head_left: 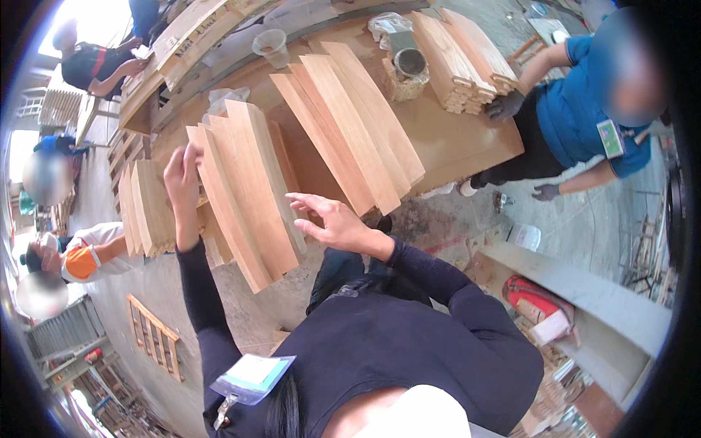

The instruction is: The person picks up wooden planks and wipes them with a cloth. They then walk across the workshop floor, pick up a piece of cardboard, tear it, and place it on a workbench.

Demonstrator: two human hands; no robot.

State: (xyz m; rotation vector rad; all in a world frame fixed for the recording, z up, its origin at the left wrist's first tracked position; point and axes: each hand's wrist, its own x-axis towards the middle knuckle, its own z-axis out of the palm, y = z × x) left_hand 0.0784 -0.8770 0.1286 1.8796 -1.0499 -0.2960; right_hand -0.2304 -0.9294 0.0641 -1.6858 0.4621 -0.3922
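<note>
A stack of light wooden boards lies on the table in front of me, its layers fanned unevenly. Beside its left edge, toward the far end, is my left hand, fingers raised and loosely bent, with nothing visible in them. My right hand is at the stack's right side near its closer end. Its fingers are spread, pointing at the boards, and it grips nothing. Whether either hand touches the wood is hard to make out. A second stack of boards lies just to the right.
The brown table also bears a plastic cup, a grey cup-shaped container and more boards. Another board stack sits left. A co-worker in blue stands right, a gloved hand at the boards. A grey bench is behind right.
</note>
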